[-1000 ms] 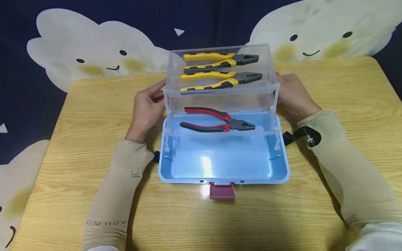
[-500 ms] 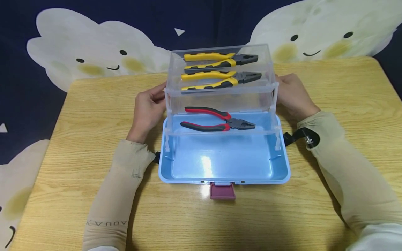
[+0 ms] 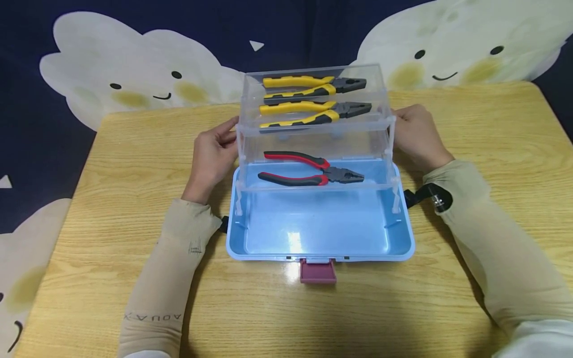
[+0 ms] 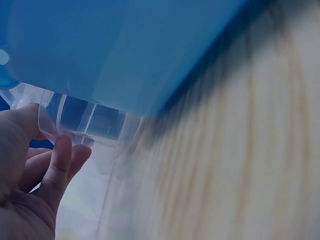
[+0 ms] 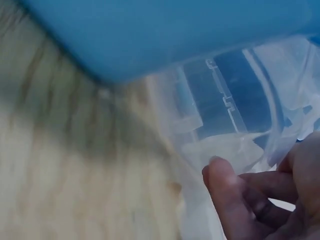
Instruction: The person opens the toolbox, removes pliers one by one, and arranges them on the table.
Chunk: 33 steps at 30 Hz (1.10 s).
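A light blue toolbox [image 3: 286,214] stands unfolded, its two clear trays stepped up toward the back. Two pairs of yellow-and-black pliers [image 3: 291,82] lie in the upper tray [image 3: 313,128]. The lower tray [image 3: 313,189] bears one pair of red-and-black pliers [image 3: 342,175]. Behind the box hangs the clear lid [image 4: 105,120], mostly hidden by the trays in the head view. My left hand [image 3: 212,159] pinches the lid's edge on the left. On the right, my right hand [image 3: 421,136] grips the lid's other side, its fingertips partly hidden behind the clear plastic.
A purple-red latch [image 3: 318,272] hangs down at the box's front. The wood-grain table [image 3: 134,184] extends on both sides. Behind it is a dark blue cloth with white clouds [image 3: 139,64].
The trays with the pliers have shifted very slightly, the upper tray's right corner moving a little left. Both hands stay at the lid, the right one drifting slightly left.
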{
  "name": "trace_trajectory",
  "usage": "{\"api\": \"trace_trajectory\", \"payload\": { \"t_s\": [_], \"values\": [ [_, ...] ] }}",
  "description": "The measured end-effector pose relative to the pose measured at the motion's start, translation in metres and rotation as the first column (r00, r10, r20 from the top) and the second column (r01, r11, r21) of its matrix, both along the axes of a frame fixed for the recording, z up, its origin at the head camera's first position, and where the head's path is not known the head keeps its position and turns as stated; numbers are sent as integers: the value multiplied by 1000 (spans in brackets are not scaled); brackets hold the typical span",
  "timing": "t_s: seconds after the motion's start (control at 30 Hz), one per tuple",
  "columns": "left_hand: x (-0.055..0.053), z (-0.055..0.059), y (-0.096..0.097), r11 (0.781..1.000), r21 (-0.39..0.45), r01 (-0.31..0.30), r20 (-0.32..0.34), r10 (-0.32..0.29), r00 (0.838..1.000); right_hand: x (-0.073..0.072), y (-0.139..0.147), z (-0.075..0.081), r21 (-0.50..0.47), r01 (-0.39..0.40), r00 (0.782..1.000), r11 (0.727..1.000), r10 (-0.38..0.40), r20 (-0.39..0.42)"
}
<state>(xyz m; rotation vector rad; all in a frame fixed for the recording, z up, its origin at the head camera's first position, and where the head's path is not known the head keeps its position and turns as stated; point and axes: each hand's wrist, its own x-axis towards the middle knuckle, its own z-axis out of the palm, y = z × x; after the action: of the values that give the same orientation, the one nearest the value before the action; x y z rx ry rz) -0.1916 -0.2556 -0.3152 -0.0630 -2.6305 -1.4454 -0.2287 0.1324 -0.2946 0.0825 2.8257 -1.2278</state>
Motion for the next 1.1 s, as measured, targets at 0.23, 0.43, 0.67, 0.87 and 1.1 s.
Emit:
{"api": "trace_trajectory", "payload": {
  "t_s": [0.23, 0.43, 0.67, 0.87, 1.1],
  "values": [
    [2, 3, -2, 999, -31, 16, 68, -14, 998, 0, 2, 3, 15, -16, 999, 1000, 15, 50],
    [2, 7, -2, 1000, -28, 9, 113, -6, 994, 1, 3, 4, 8, -24, 999, 1000, 24, 42],
    [4, 8, -2, 999, -39, 25, 112, -20, 993, 4, 4, 5, -12, -41, 997, 999, 42, 59],
    [6, 13, -6, 996, -41, 82, 125, -77, 989, 7, 5, 4, -51, -49, 995, 997, 53, 82],
    [13, 31, -10, 996, -36, 79, 239, -68, 969, 7, 4, 7, -66, -68, 993, 996, 73, 87]
  ]
}}
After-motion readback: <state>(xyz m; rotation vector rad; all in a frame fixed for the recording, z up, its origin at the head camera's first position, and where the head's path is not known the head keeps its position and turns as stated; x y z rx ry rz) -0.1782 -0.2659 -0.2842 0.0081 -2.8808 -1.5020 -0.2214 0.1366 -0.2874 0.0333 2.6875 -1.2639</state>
